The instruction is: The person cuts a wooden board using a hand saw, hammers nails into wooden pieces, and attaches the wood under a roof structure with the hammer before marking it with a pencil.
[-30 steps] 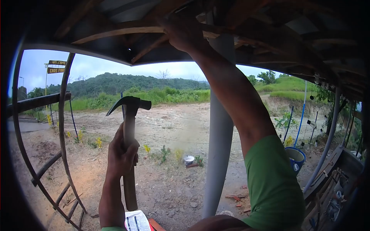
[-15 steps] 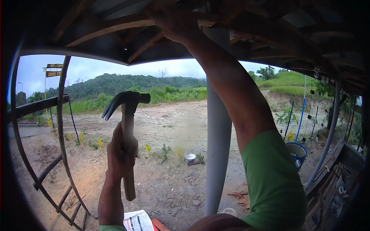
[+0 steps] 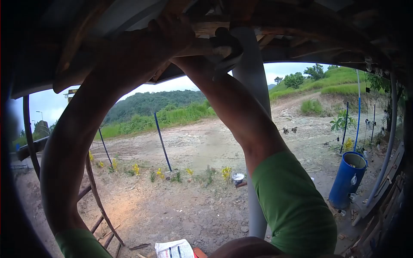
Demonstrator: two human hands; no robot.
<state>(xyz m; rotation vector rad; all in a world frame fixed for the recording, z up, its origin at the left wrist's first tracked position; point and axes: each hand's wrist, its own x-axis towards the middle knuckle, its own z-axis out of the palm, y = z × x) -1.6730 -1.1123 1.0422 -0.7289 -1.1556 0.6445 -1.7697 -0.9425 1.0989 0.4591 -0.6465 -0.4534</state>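
My left hand (image 3: 172, 36) is raised under the roof and closed round the handle of a claw hammer (image 3: 226, 49). The hammer lies roughly sideways, its dark head to the right, in front of the grey post (image 3: 254, 77). My right forearm (image 3: 211, 79) reaches up behind the hammer to the same spot by the wooden roof timbers (image 3: 206, 26). Shadow and my left hand hide my right hand, so its fingers and anything in them cannot be made out.
A wooden ladder-like frame (image 3: 98, 193) stands at the left. Below me lies a printed white sack (image 3: 174, 249). A blue barrel (image 3: 348, 178) and stacked boards (image 3: 385, 189) are at the right. A small white bucket (image 3: 238, 177) sits near the wire fence (image 3: 162, 142).
My left hand has lifted the hammer from in front of me up to the roof timbers, beside my right hand. The view has swung left and tilted, showing more of the blue barrel.
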